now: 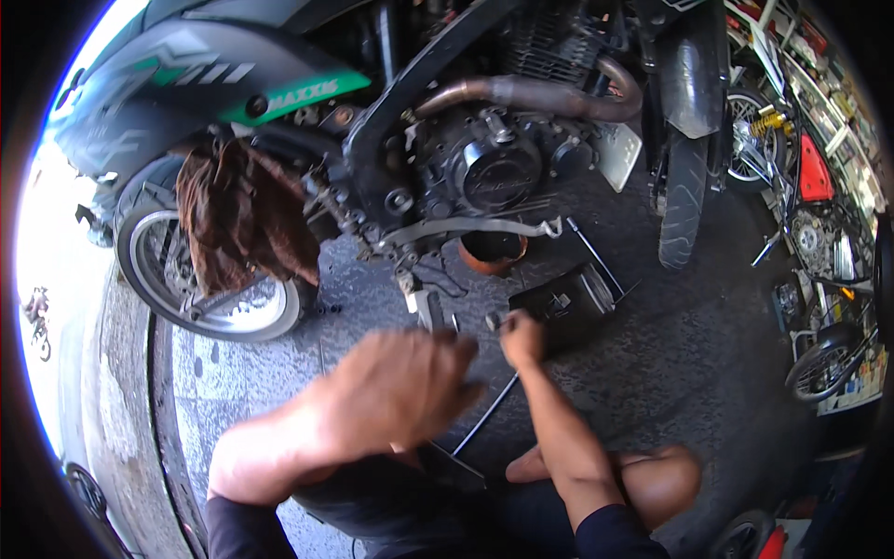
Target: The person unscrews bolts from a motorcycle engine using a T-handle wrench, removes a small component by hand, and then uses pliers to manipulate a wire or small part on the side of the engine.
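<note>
My left hand [396,391] is raised at the lower middle, blurred, with curled fingers; whether it holds anything is unclear. My right hand [521,337] pinches a small dark metal part [494,321] beside a black tray [573,307] with small parts in it. A long metal bar [489,415] lies on the floor between my forearms. In front of me is a motorcycle engine [494,177], with a metal lever [466,226] across its lower side and hanging footpeg parts [425,303] below. A brown bowl [492,263] is under the engine. A brown rag [242,219] hangs over the rear.
The rear wheel [149,270] is at left and the front tyre [682,214] at right. A long tool [596,256] lies beside the tray. More motorcycles [819,242] line the right. A raised floor edge [140,410] runs along the left, with a bright street beyond.
</note>
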Demonstrator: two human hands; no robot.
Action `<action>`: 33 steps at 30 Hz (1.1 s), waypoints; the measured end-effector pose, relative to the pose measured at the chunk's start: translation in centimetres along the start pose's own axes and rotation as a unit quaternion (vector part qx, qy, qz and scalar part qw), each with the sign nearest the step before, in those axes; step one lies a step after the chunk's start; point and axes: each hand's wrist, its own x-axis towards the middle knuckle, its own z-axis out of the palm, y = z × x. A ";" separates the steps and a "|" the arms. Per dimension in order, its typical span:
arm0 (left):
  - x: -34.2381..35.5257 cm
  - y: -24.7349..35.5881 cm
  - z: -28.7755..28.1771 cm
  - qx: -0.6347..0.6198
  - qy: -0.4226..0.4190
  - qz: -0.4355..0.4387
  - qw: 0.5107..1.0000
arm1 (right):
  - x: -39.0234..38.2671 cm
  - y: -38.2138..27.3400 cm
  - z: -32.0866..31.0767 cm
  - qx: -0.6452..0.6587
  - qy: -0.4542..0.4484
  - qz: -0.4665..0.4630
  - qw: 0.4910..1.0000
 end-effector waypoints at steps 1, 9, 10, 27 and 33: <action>-0.3 1.3 -0.3 0.000 -0.024 0.036 0.999 | 0.0 0.5 2.3 -0.028 -0.039 -0.055 0.997; -0.6 2.8 1.1 -0.049 -0.082 -0.017 0.995 | -0.7 -4.0 12.6 -0.119 -0.189 -0.124 0.967; -0.6 2.5 1.6 -0.031 -0.081 -0.036 0.996 | -0.4 -3.9 12.9 -0.136 -0.189 -0.142 0.962; 1.3 0.8 1.7 -0.215 0.230 -0.009 0.949 | -3.4 1.0 15.6 -0.063 -0.117 -0.109 0.985; 0.8 7.2 -1.2 -0.411 0.709 0.128 0.559 | 1.9 -2.8 5.5 -0.023 0.106 -0.126 0.986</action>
